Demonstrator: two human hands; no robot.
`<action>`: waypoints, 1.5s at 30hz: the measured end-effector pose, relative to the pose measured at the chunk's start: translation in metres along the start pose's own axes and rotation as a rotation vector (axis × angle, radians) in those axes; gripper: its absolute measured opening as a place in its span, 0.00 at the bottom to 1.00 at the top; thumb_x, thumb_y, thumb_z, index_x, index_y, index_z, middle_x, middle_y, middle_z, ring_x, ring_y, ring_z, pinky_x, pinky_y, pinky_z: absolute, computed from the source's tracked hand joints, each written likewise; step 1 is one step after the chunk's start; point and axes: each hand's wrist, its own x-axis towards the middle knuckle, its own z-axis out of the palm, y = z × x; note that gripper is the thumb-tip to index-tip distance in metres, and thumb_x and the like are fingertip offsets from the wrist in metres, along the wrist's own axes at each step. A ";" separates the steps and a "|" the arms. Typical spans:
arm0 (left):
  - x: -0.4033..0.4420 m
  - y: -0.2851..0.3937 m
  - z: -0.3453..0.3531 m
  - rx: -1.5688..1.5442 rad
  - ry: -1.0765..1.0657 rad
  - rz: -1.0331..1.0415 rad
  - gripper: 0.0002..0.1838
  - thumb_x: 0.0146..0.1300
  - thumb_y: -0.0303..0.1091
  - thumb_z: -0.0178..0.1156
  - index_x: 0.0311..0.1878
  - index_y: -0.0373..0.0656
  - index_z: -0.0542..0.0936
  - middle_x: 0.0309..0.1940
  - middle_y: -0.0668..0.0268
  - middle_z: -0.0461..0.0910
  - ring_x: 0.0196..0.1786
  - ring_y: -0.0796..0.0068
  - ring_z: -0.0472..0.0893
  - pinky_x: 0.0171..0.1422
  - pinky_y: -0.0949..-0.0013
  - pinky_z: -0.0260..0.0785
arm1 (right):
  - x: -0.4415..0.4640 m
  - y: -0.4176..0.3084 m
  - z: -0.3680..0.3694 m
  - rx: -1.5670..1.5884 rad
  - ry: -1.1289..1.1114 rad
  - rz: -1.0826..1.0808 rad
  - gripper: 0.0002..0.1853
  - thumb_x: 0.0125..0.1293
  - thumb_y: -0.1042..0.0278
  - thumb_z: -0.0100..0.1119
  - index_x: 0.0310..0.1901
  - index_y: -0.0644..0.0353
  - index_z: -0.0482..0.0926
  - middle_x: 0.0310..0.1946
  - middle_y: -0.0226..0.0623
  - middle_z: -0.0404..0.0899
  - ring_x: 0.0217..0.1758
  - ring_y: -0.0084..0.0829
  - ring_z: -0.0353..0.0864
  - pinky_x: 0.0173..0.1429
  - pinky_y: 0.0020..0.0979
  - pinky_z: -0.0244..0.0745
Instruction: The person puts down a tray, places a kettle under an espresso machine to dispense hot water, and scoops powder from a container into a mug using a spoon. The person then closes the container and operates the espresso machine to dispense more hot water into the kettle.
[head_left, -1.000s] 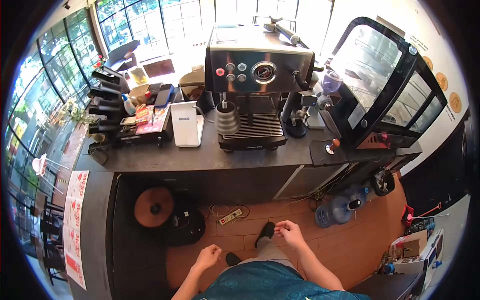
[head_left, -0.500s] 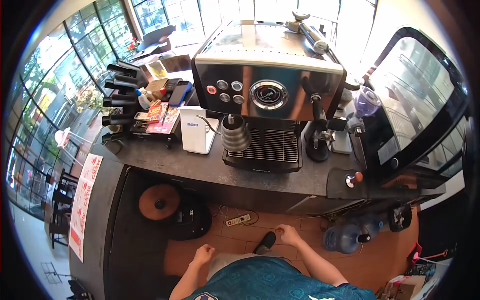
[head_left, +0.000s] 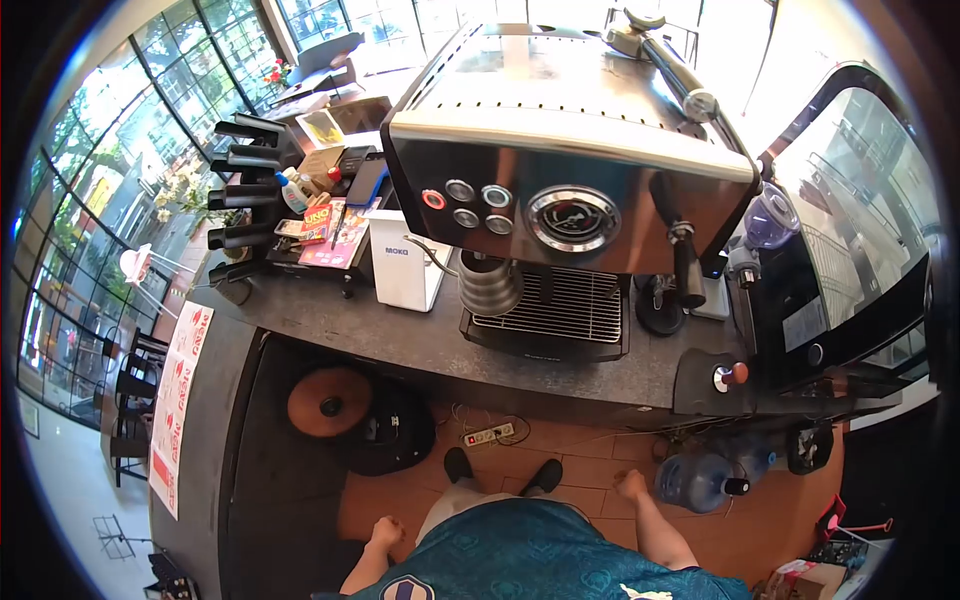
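My left hand (head_left: 388, 532) hangs low beside my body, its fingers curled in with nothing visible in them. My right hand (head_left: 630, 486) is held out over the floor near a blue water jug (head_left: 690, 482), fingers loosely bent, holding nothing I can see. Both are apart from the counter. In front of me stands a large espresso machine (head_left: 460, 148) with round buttons and a gauge (head_left: 572, 220). A metal gooseneck kettle (head_left: 490, 287) sits at the left of its drip tray (head_left: 560, 312). A black handle (head_left: 686, 265) hangs at the machine's right.
Left of the kettle are a white MOKA-marked stand (head_left: 398, 262), an UNO box (head_left: 316, 219) and black cup holders (head_left: 240, 200). A tamper (head_left: 731, 376) rests on a black mat at the counter's right edge. Below lie a power strip (head_left: 489, 434) and a copper-coloured disc (head_left: 330, 403).
The view has come closer to the espresso machine, which now looks larger. My right hand has shifted outward to the right, and my left hand slightly left and down. Both feet now show.
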 end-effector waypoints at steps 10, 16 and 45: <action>0.078 0.142 -0.103 0.156 -0.008 0.625 0.17 0.72 0.43 0.59 0.37 0.37 0.84 0.32 0.49 0.86 0.35 0.48 0.86 0.42 0.54 0.77 | -0.027 -0.162 0.058 0.566 0.301 -0.441 0.11 0.71 0.82 0.51 0.50 0.68 0.81 0.40 0.40 0.87 0.43 0.28 0.87 0.47 0.29 0.81; 0.051 0.228 -0.158 0.018 -0.094 0.722 0.15 0.72 0.41 0.59 0.41 0.36 0.82 0.29 0.54 0.85 0.35 0.60 0.86 0.42 0.61 0.76 | -0.111 -0.263 0.032 0.777 0.392 -0.526 0.10 0.75 0.79 0.51 0.50 0.66 0.82 0.41 0.38 0.88 0.45 0.26 0.86 0.50 0.27 0.79; -0.049 0.350 -0.177 -0.486 0.152 1.211 0.10 0.68 0.22 0.65 0.51 0.36 0.81 0.45 0.66 0.84 0.43 0.78 0.84 0.49 0.74 0.76 | -0.222 -0.361 -0.233 0.509 1.251 -1.320 0.33 0.66 0.83 0.62 0.73 0.65 0.64 0.71 0.44 0.68 0.72 0.35 0.69 0.70 0.35 0.67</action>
